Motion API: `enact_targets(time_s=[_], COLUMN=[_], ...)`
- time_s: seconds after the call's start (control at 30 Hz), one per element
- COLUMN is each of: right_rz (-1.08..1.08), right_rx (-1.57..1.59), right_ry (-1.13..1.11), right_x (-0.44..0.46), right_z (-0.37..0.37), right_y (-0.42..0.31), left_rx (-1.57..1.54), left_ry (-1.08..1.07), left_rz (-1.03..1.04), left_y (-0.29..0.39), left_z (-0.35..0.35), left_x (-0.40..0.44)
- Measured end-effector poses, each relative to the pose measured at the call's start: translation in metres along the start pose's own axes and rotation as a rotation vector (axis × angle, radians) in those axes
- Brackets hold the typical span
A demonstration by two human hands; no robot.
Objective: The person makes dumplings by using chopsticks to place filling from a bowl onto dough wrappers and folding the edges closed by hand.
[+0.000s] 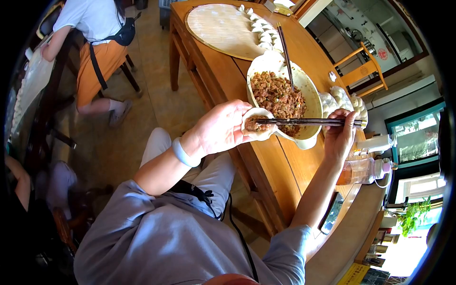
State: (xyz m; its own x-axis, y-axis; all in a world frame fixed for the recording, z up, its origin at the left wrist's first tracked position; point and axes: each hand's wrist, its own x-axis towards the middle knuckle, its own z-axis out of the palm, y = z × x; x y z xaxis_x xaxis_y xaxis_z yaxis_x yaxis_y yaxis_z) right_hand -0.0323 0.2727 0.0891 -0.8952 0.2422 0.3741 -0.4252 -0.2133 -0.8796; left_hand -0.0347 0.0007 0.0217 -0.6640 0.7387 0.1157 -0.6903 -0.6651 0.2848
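one filled wrapper (257, 125) rests on the left hand (221, 126)

Noted: a phone (331, 212) lies near the table's (270, 164) edge, close to a lidded jug (357, 171) of amber liquid. A wooden chair (359, 72) stands beyond the far edge. A person in orange shorts (91, 75) is at another table (45, 102).

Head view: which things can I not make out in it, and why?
All in the head view:
- bottom of the bowl: under the filling
- underside of the wrapper: turned away from the camera
- head of the person in orange: mostly cut off by top edge
- text on phone: too small
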Motion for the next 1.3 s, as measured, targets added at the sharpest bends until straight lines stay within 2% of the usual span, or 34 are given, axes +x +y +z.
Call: enact_targets(time_s=[0.2,0.37,0.8,0.9,1.03,1.2,1.3], right_rz=[-0.015,-0.039,-0.055,-0.049,-0.073,-0.052,-0.050], right_rx=[0.003,-0.113,-0.010,-0.087,-0.002,-0.130,-0.037], right_ry=[0.010,0.006,-0.033,-0.110,-0.065,-0.091,-0.028], right_x=[-0.001,-0.005,-0.006,-0.007,-0.004,-0.007,-0.008], right_z=[0.002,0.007,-0.001,0.006,0.003,0.010,0.009], right_y=[0.000,-0.010,-0.005,-0.005,-0.001,0.002,-0.005], left_rx=[0.019,0.015,0.010,0.003,0.023,0.007,0.048], left_ry=[-0.018,0.038,0.023,0.035,0.011,0.026,-0.001], left_rz=[-0.045,0.000,0.024,0.020,0.022,0.029,0.020], left_y=[0.002,0.000,0.001,0.000,0.002,0.000,0.002], left_z=[-0.004,0.000,-0.006,-0.002,-0.008,-0.006,-0.010], left_x=[-0.001,0.000,0.000,0.000,-0.001,-0.001,-0.002])
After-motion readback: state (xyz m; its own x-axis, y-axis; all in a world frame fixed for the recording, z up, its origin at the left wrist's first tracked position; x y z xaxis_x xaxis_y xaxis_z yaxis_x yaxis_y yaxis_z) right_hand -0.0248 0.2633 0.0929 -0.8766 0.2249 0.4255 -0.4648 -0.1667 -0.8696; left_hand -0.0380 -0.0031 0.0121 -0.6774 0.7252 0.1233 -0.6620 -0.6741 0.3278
